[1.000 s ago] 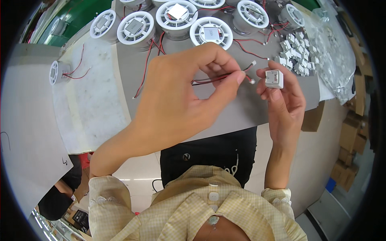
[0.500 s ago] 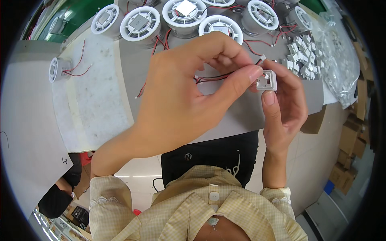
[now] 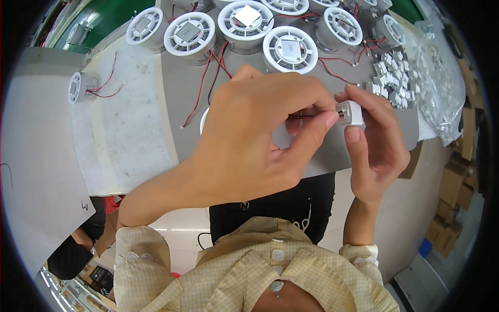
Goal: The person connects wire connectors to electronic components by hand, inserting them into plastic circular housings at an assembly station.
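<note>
My right hand (image 3: 382, 140) grips a small white square plastic housing (image 3: 354, 113) between thumb and fingers. Its open side faces my left hand (image 3: 254, 135), whose thumb and forefinger pinch thin red and black wires (image 3: 305, 116) right at that opening. The wire ends go into the housing or stop at its mouth; my fingertips hide which. A round white unit (image 3: 204, 120) is mostly covered by my left hand. Just beyond my hands stands another round unit with a spoked white rim (image 3: 270, 50) and a square plate in its middle.
Several similar round units (image 3: 189, 32) with trailing red and black wires stand along the far side of the grey table mat (image 3: 179, 104). A pile of small white parts (image 3: 392, 78) and a clear plastic bag (image 3: 442, 88) lie at right. One unit (image 3: 82, 87) lies sideways at left.
Both hands have shifted slightly right and nearer to me. The housing has turned from showing its hollow face to showing its side, with the wires now held straight at its opening.
</note>
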`<move>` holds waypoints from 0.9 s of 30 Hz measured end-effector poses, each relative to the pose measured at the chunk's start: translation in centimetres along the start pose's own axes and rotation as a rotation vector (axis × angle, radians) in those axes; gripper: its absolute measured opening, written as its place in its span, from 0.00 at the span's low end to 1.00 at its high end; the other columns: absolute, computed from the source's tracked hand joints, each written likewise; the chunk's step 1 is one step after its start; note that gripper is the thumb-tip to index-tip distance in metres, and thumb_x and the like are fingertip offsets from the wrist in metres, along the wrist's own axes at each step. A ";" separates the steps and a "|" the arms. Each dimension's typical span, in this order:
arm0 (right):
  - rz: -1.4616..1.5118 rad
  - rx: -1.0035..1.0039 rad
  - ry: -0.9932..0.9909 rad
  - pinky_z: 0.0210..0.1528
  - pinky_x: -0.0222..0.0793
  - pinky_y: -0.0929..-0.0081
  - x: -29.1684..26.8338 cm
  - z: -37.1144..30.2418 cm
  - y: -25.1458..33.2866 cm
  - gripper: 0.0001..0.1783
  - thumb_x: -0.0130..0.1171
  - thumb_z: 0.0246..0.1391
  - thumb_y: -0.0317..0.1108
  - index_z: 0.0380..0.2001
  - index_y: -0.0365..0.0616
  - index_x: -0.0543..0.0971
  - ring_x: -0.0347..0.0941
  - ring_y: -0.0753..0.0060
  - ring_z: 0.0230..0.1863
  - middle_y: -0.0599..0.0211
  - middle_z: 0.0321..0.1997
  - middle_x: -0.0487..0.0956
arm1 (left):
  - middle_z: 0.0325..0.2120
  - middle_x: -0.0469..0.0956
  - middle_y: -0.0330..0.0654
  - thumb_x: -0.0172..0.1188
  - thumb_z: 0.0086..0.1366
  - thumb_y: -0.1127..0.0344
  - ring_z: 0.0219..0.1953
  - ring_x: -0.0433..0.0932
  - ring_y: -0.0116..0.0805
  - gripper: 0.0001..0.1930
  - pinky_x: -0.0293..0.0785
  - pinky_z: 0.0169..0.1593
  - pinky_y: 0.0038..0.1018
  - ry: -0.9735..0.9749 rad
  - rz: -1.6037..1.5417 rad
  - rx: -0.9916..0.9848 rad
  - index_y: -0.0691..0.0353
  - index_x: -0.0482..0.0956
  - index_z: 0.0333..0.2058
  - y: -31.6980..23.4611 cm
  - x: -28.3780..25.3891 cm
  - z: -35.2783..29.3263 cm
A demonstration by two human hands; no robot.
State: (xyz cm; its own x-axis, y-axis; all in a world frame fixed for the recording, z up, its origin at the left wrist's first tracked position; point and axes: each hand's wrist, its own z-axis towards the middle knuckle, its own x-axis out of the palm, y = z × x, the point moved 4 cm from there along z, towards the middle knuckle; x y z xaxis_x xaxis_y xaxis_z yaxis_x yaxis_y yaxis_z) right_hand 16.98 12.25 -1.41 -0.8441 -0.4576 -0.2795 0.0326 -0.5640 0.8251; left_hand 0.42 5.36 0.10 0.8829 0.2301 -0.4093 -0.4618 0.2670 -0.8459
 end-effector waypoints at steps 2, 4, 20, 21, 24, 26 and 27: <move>-0.018 0.008 -0.004 0.44 0.73 0.74 -0.2 0.2 0.4 0.17 0.63 0.53 0.22 0.47 0.29 0.80 0.77 0.65 0.45 0.52 0.46 0.82 | 0.25 0.81 0.38 0.66 0.60 0.75 0.26 0.77 0.26 0.02 0.71 0.33 0.22 0.018 -0.035 -0.019 0.66 0.82 0.32 0.1 -0.1 0.1; -0.064 0.043 0.064 0.45 0.72 0.74 -0.5 0.4 0.9 0.17 0.64 0.53 0.22 0.47 0.30 0.81 0.76 0.67 0.43 0.55 0.45 0.82 | 0.25 0.81 0.38 0.66 0.60 0.76 0.26 0.77 0.26 0.02 0.71 0.33 0.22 0.038 -0.071 -0.037 0.66 0.82 0.32 0.3 0.0 0.2; -0.313 0.023 0.202 0.51 0.71 0.71 -1.2 1.1 3.3 0.20 0.63 0.46 0.20 0.46 0.29 0.81 0.76 0.61 0.45 0.52 0.43 0.80 | 0.25 0.81 0.34 0.66 0.60 0.76 0.28 0.74 0.18 0.01 0.69 0.34 0.19 0.085 -0.315 -0.201 0.67 0.83 0.31 0.4 0.1 0.3; -0.262 0.107 0.223 0.51 0.71 0.71 -1.3 1.2 3.3 0.19 0.63 0.46 0.20 0.45 0.28 0.80 0.76 0.61 0.46 0.52 0.43 0.80 | 0.25 0.81 0.34 0.66 0.60 0.76 0.28 0.73 0.18 0.01 0.69 0.34 0.19 0.117 -0.307 -0.188 0.67 0.83 0.30 0.3 0.1 0.3; -0.152 0.266 0.212 0.50 0.71 0.70 -1.4 1.1 3.3 0.18 0.63 0.48 0.21 0.45 0.27 0.80 0.76 0.61 0.46 0.52 0.43 0.80 | 0.25 0.81 0.35 0.66 0.60 0.76 0.28 0.73 0.18 0.01 0.69 0.34 0.19 0.084 -0.306 -0.195 0.67 0.83 0.30 0.2 0.2 0.4; -0.089 0.337 0.179 0.49 0.71 0.70 -1.2 1.0 3.0 0.18 0.63 0.48 0.23 0.44 0.27 0.80 0.75 0.61 0.45 0.52 0.43 0.79 | 0.24 0.81 0.35 0.66 0.59 0.76 0.28 0.73 0.19 0.01 0.68 0.34 0.19 0.091 -0.313 -0.190 0.67 0.83 0.30 0.1 0.4 0.3; -0.101 0.309 0.180 0.49 0.71 0.70 -1.1 0.9 2.9 0.17 0.63 0.49 0.23 0.44 0.27 0.80 0.75 0.61 0.45 0.52 0.43 0.79 | 0.24 0.81 0.36 0.67 0.59 0.76 0.28 0.73 0.19 0.02 0.68 0.33 0.19 0.096 -0.320 -0.186 0.67 0.83 0.30 0.2 0.5 0.3</move>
State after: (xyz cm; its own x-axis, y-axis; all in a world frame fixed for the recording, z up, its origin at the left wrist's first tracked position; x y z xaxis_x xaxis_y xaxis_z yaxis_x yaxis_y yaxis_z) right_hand 17.48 11.75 1.68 -0.7260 -0.5394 -0.4266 -0.2326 -0.3911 0.8905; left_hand 0.74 5.76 -0.14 0.9880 0.0713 -0.1368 -0.1454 0.1345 -0.9802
